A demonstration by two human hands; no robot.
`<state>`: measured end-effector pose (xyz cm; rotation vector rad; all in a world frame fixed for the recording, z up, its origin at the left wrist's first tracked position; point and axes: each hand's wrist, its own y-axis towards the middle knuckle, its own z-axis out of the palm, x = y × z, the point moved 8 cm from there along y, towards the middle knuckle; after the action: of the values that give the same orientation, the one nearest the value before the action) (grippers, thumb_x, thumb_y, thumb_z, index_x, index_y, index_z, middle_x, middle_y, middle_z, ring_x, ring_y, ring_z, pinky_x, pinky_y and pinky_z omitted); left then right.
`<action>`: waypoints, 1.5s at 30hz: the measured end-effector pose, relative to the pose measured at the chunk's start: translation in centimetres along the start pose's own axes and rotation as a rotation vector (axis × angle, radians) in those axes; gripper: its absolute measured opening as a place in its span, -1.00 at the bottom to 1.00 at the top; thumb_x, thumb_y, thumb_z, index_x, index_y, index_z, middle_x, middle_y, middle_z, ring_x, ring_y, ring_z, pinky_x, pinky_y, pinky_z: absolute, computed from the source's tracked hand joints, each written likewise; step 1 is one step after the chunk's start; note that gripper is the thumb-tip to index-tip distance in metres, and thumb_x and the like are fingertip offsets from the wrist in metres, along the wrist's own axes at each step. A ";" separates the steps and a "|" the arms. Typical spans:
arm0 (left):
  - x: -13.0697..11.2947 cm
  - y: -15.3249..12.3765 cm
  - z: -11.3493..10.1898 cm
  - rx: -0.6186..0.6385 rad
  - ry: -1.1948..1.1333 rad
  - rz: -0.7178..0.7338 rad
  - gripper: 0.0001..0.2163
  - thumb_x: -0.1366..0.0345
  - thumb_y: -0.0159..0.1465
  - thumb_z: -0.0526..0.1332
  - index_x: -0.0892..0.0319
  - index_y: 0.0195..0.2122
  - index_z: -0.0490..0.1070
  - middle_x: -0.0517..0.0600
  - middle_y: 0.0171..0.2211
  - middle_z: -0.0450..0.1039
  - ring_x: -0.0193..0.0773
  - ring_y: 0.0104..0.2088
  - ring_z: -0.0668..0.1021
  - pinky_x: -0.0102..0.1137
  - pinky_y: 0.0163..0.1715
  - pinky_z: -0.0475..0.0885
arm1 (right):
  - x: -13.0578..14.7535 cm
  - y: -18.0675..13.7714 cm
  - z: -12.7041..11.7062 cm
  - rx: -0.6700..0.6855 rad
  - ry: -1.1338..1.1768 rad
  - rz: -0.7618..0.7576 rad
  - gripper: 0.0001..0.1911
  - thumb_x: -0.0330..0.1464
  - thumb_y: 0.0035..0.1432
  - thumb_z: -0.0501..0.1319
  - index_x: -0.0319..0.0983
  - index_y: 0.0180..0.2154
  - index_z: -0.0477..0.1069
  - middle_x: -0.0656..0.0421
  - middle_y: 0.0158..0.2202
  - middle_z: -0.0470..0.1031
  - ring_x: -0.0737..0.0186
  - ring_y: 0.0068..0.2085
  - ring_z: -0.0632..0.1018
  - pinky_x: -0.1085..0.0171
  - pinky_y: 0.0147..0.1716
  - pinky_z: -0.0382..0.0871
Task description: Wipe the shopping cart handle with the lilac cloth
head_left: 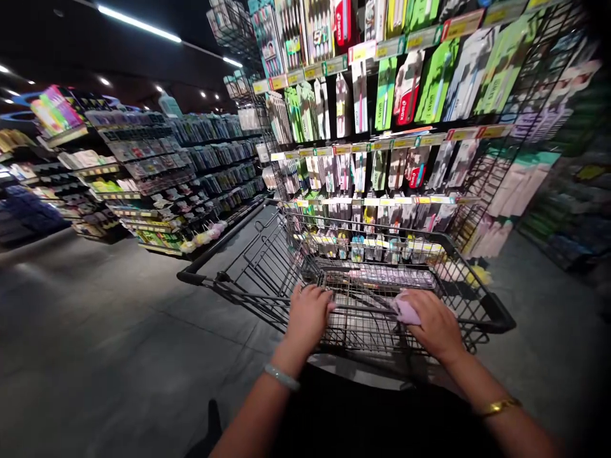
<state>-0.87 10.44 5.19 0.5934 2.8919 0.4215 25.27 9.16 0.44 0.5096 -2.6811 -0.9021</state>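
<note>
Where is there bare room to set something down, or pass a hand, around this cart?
Open floor spreads left of the cart, reaching the shelving; another patch lies right of it. Between the left hand and right hand, some bar is uncovered. Crowded: the display rack ahead, packed with hanging packets.

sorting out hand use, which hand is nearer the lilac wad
Right: the right hand has the lilac wad in its grip. The left hand is on the cart's bar, left of the wad and apart from it.
</note>
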 end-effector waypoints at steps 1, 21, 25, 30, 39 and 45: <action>0.8 -0.2 -0.2 -0.003 0.043 -0.026 -0.75 0.11 0.42 0.08 0.05 -0.09 0.50 0.00 -0.17 0.55 -0.11 -0.06 0.50 -0.14 0.09 0.19 | -0.3 0.1 -0.2 -0.018 -0.027 0.068 -0.68 -0.34 0.10 0.19 -0.23 -0.07 0.46 0.02 -0.02 0.51 -0.02 0.02 0.44 0.05 0.04 0.33; 2.1 -2.3 -1.7 -0.096 0.099 -0.007 -0.75 0.16 0.41 0.12 0.10 0.03 0.41 0.03 -0.05 0.53 -0.09 0.08 0.46 -0.04 0.27 0.02 | 0.3 -1.7 0.6 -0.053 0.040 -0.126 -0.45 -0.46 0.06 0.15 -0.15 0.12 0.37 0.01 0.15 0.36 -0.08 0.16 0.33 -0.07 0.11 0.26; 3.0 -2.5 -0.5 -0.006 0.172 -0.073 -0.84 0.24 0.40 0.13 0.12 -0.29 0.44 -0.03 -0.32 0.51 -0.14 -0.21 0.51 -0.18 -0.05 0.29 | 0.9 -0.8 -0.5 -0.151 -0.014 0.111 -0.63 -0.36 0.10 0.20 -0.16 -0.02 0.45 0.01 0.04 0.43 -0.09 0.06 0.39 -0.05 0.02 0.31; 0.9 -1.8 0.5 0.008 0.148 -0.075 -0.86 0.24 0.39 0.14 0.11 -0.29 0.42 -0.05 -0.32 0.51 -0.14 -0.22 0.50 -0.23 -0.22 0.25 | 9.6 1.6 0.7 -0.094 0.153 0.037 -0.50 -0.49 0.01 0.18 -0.11 0.03 0.47 0.06 0.13 0.39 -0.07 0.17 0.33 -0.05 0.14 0.22; -2.8 -1.7 0.9 0.106 0.035 -0.094 -0.85 0.20 0.40 0.13 0.10 -0.19 0.45 -0.01 -0.30 0.56 -0.15 -0.21 0.57 -0.28 -0.22 0.31 | 7.4 -0.2 0.3 -0.024 0.207 -0.132 -0.33 -0.59 -0.06 0.07 -0.09 0.11 0.42 0.08 0.20 0.35 0.01 0.22 0.32 -0.05 0.16 0.26; -4.8 -2.0 -0.4 0.129 -0.054 0.084 -0.75 0.20 0.35 0.21 0.07 0.03 0.45 0.04 -0.08 0.58 -0.13 -0.01 0.56 -0.23 0.00 0.39 | 4.8 -1.6 -0.6 -0.081 0.176 -0.075 -0.34 -0.56 -0.10 0.08 -0.10 0.08 0.43 0.08 0.17 0.39 -0.03 0.19 0.37 -0.06 0.11 0.31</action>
<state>2.68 6.60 5.41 0.7363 2.8661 0.2275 21.51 5.72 0.56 0.6438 -2.4723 -0.9356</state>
